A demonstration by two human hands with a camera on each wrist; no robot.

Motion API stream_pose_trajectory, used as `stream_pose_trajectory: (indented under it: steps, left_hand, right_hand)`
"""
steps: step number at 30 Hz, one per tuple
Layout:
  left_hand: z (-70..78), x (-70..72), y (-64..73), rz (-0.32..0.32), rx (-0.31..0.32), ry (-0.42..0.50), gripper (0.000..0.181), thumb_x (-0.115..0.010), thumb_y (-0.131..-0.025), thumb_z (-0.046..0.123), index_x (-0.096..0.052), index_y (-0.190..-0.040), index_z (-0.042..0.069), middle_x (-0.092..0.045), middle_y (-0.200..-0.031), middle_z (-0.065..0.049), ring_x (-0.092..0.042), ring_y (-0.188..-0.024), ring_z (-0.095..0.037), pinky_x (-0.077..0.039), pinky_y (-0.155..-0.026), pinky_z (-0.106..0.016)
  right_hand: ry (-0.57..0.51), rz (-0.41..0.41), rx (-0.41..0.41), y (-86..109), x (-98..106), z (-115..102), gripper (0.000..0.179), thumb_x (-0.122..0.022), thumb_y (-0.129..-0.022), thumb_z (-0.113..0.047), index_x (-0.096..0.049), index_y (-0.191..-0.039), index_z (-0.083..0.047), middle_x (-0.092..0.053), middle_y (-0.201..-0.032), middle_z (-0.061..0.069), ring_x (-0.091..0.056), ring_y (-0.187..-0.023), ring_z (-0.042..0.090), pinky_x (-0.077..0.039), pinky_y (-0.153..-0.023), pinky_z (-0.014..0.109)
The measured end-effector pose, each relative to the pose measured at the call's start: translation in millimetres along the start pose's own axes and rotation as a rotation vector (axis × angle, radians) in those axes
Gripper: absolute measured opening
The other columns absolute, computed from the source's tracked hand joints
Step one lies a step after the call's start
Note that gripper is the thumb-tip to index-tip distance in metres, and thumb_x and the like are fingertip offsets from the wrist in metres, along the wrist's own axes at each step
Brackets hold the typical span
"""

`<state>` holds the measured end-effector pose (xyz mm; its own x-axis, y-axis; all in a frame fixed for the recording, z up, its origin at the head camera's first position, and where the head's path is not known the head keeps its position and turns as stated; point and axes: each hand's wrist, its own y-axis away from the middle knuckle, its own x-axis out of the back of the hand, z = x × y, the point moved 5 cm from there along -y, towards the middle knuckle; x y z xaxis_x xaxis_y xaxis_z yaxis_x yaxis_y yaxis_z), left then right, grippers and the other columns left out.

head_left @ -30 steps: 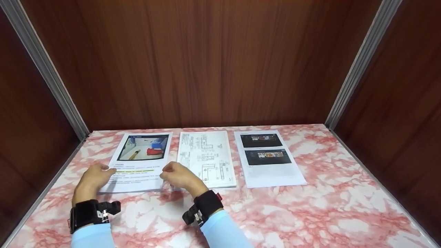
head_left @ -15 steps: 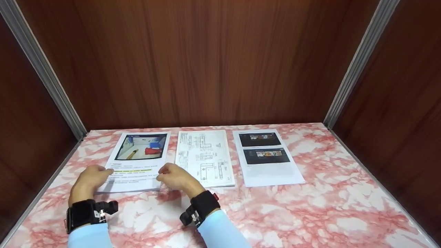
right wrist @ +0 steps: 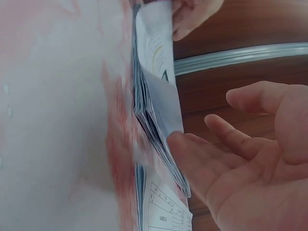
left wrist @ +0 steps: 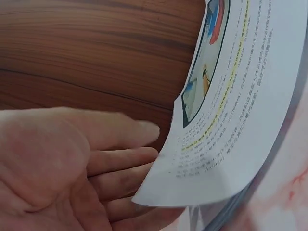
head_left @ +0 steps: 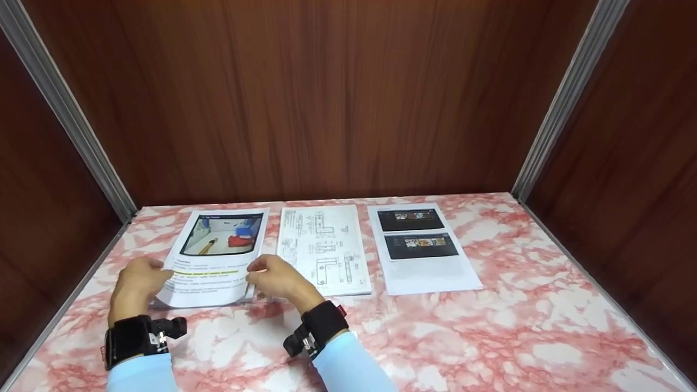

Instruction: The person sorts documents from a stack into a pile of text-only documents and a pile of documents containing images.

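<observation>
At the left of the table lies a stack of printed sheets point(head_left: 212, 291), its top page showing a photo and a yellow-highlighted line. That page's near end bows upward, and a gap shows beneath it in the right wrist view. My left hand point(head_left: 135, 283) is at the left edge; in the left wrist view its fingers point(left wrist: 122, 183) extend behind the lifted page corner, the thumb held apart. On the opposite edge my right hand point(head_left: 280, 277) has its fingertips point(right wrist: 177, 142) against the page's side, with thumb and fingers spread.
Beside the stack, a second stack with technical drawings point(head_left: 326, 250) lies in the middle. Farther right is a printout point(head_left: 427, 272) with two dark screenshots. Wood-patterned panels point(head_left: 326, 98) enclose the back and sides of the marbled red-and-white table point(head_left: 490, 337).
The top page's near end, flatter before, now curves up off the stack. Both hands have shifted only slightly, staying at its two sides.
</observation>
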<state>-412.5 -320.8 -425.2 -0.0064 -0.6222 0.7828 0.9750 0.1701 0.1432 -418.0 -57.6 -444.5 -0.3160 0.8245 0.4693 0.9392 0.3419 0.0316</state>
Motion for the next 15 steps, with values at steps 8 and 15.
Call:
stream_pose_trajectory:
  steps: [8, 15]
  left_hand:
    - [-0.1, -5.9, -2.7, 0.017, -0.005, 0.040, 0.053, -0.056, -0.076, 0.009, -0.048, -0.124, -0.010, -0.055, -0.112, -0.029, -0.052, -0.092, -0.035, -0.043, -0.074, -0.036]
    - [3.8, -6.7, -1.1, -0.108, -0.034, 0.021, 0.072, -0.070, -0.075, 0.019, -0.038, -0.133, -0.009, -0.048, -0.123, -0.031, -0.047, -0.101, -0.036, -0.038, -0.087, -0.042]
  right_hand:
    - [-0.301, 0.006, -0.076, -2.7, -1, 6, 0.045, -0.065, -0.082, -0.018, -0.050, -0.119, 0.001, -0.060, -0.104, 0.010, -0.067, -0.081, 0.023, -0.056, -0.074, 0.035]
    - [-0.336, 0.097, -0.139, -4.1, 3, 11, 0.075, -0.066, -0.082, -0.020, -0.024, -0.142, -0.003, -0.062, -0.111, 0.016, -0.066, -0.079, 0.020, -0.057, -0.069, 0.038]
